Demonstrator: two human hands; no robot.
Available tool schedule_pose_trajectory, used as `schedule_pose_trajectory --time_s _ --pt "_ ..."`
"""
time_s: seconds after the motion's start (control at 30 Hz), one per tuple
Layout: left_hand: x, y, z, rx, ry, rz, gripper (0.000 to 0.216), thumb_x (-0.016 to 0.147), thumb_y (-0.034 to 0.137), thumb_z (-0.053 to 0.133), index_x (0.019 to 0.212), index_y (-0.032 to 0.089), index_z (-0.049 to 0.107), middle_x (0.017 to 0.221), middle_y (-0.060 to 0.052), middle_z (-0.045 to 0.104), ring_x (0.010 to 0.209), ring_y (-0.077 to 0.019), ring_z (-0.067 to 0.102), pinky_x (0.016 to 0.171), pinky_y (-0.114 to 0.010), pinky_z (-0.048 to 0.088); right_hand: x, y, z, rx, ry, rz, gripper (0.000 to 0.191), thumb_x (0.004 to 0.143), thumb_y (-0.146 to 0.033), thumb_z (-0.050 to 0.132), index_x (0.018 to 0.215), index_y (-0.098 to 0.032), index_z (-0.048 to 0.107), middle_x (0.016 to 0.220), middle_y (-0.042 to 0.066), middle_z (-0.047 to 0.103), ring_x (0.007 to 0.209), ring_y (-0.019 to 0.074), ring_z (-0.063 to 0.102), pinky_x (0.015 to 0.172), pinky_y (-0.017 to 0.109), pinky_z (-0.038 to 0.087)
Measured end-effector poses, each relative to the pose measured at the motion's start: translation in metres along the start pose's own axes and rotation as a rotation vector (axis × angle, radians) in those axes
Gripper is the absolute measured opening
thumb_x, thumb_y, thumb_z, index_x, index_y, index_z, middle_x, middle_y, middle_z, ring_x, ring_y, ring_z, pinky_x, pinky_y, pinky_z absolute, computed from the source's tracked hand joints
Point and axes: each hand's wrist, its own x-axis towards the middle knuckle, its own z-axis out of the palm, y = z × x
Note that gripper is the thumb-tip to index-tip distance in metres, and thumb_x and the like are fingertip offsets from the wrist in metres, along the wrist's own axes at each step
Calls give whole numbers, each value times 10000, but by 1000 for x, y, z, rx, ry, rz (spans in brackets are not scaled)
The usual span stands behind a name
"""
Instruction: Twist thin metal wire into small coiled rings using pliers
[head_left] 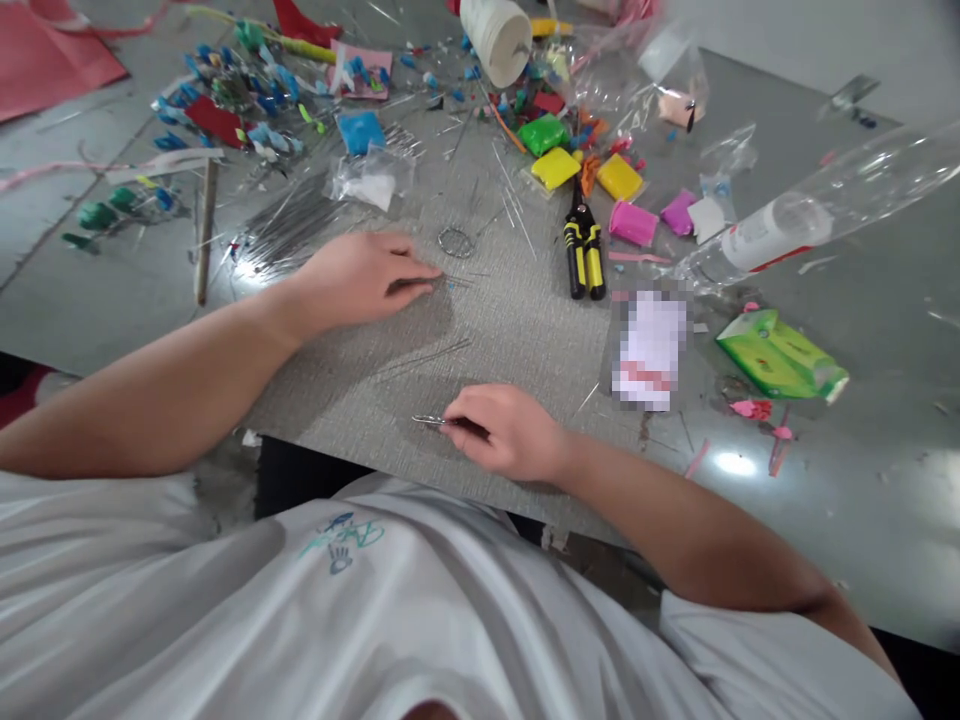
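My right hand [511, 432] is closed in a pinch on a small ring of twisted silver wire [427, 420], held low over the mat near the table's front edge. Farther up and to the left, my left hand [371, 280] has thumb and forefinger drawn together at thin wires [469, 280] that stick out past the fingertips. Just beyond those fingertips lies another twisted wire ring [455, 241]. Between the two hands, several loose straight wires [424, 360] rest on the grey textured mat [517, 330].
A pile of straight wires [289, 215] lies left, behind my left hand. Black-and-yellow pliers [584, 250], clay packets [555, 168], a clear plastic bottle [780, 230] and a green packet [780, 355] occupy the right. Blue-tipped pieces [262, 85] and a white tub [499, 45] stand farther back.
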Motion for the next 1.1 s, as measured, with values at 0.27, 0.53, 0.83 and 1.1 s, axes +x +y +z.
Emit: schedule_pose_trajectory --time_s 0.27,0.53,0.83,1.1 --pt "-10 7 5 33 -4 -26 583 1191 491 419 1493 231 844 1200 -110 821 1067 -284 754 887 -419 566 -1 -3 -2 2 31 -13 180 1159 -265 587 1019 -208 685 901 43 732 784 175 611 738 303 465" --pt "-14 -1 -1 -73 16 1 504 1197 508 481 1499 297 825 1154 -58 808 1072 -258 703 967 -366 538 -2 -3 -2 3 64 -42 133 1143 -232 618 1038 -203 694 893 34 743 758 164 602 711 295 457" --pt "-13 4 -2 -6 -54 3 506 1189 449 489 1559 312 806 1179 -64 803 990 -251 705 827 -369 507 -3 -2 -2 -2 23 -1 160 1158 -272 597 1050 -211 698 889 44 735 767 180 608 729 310 480" --pt "-8 2 -1 35 -39 -21 555 1173 491 484 1565 273 812 1208 -100 821 1040 -285 741 836 -382 510 -2 -1 -2 -14 26 -4 152 1143 -256 610 1035 -204 703 904 44 749 796 174 631 743 299 473"
